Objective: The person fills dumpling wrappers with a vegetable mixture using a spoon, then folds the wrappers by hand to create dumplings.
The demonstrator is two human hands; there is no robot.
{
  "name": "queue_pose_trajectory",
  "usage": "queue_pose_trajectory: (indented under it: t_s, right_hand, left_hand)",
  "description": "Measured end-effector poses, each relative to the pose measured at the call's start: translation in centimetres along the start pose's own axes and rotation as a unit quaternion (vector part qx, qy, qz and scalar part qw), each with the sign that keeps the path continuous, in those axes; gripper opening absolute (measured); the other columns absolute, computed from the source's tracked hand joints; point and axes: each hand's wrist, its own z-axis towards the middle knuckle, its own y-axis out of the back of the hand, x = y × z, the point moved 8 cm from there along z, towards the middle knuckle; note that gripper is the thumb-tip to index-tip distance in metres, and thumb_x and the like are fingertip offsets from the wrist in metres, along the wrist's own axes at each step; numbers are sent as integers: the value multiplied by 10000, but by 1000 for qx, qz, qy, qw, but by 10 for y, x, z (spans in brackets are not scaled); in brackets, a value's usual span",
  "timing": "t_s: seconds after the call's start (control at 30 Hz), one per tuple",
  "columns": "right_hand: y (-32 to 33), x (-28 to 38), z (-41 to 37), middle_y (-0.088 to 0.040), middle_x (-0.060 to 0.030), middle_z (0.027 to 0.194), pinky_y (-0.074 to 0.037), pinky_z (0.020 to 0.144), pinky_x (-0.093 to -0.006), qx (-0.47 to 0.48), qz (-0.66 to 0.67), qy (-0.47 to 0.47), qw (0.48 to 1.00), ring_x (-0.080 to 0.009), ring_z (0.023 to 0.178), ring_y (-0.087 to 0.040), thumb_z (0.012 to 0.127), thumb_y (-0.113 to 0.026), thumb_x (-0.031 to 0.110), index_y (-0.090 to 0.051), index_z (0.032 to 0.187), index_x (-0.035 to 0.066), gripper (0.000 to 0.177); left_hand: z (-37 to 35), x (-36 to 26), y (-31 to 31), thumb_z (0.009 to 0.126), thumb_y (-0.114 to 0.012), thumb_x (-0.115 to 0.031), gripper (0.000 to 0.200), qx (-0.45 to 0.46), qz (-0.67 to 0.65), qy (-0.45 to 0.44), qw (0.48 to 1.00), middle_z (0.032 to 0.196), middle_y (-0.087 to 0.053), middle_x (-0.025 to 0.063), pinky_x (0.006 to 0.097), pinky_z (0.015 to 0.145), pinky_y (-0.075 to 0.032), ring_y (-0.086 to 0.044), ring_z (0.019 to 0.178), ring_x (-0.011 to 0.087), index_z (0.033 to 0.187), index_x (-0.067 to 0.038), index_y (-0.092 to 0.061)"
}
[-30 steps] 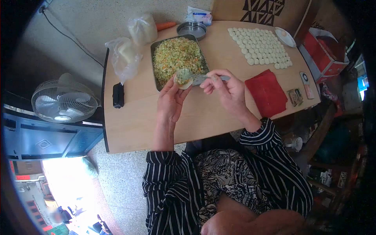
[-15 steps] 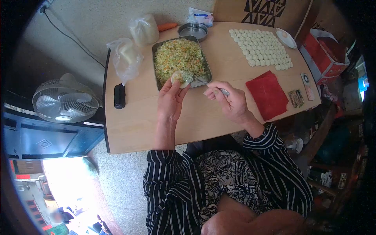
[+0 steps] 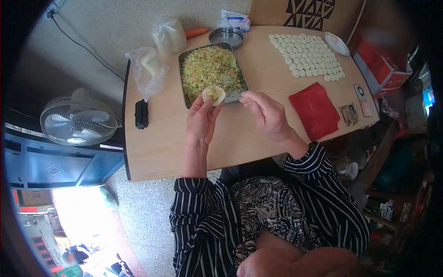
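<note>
My left hand (image 3: 202,117) holds a round dough wrapper (image 3: 214,96) at the near edge of a metal tray. A small heap of chopped vegetable filling lies on the wrapper, with my thumb against it. The tray (image 3: 185,98) is heaped with shredded filling (image 3: 210,67) in green, yellow and orange. My right hand (image 3: 267,113) hovers over the table just right of the tray's near corner, fingers curled and pinched together. No spoon handle shows beyond this hand, and what its fingers hold, if anything, I cannot make out.
Rows of dough discs (image 3: 307,55) lie at the back right, beside a white plate (image 3: 336,44). A red cloth (image 3: 314,111) is on the right. Plastic bags (image 3: 150,74), a carrot (image 3: 197,32) and a round metal pan (image 3: 226,38) sit left and behind. A fan (image 3: 79,117) stands left.
The spoon that was at the wrapper in my right hand has left it and is no longer clearly visible. My right hand has turned, and the wrapper with its filling is now uncovered.
</note>
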Motion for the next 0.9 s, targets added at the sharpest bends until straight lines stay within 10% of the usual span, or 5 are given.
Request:
queue_pose_trajectory:
  t_s: [0.9]
  right_hand:
    - [4, 26, -5, -673, -134, 959, -549, 756, -350, 70, 49, 45, 995, -276, 860, -682, 868, -596, -65, -612, 1133, 19, 279]
  left_hand:
    - [-20, 4, 0, 1020, -468, -77, 336, 29, 0, 8, 1000, 1274, -584, 142, 389, 1057, -481, -587, 1176, 245, 1334, 44, -475]
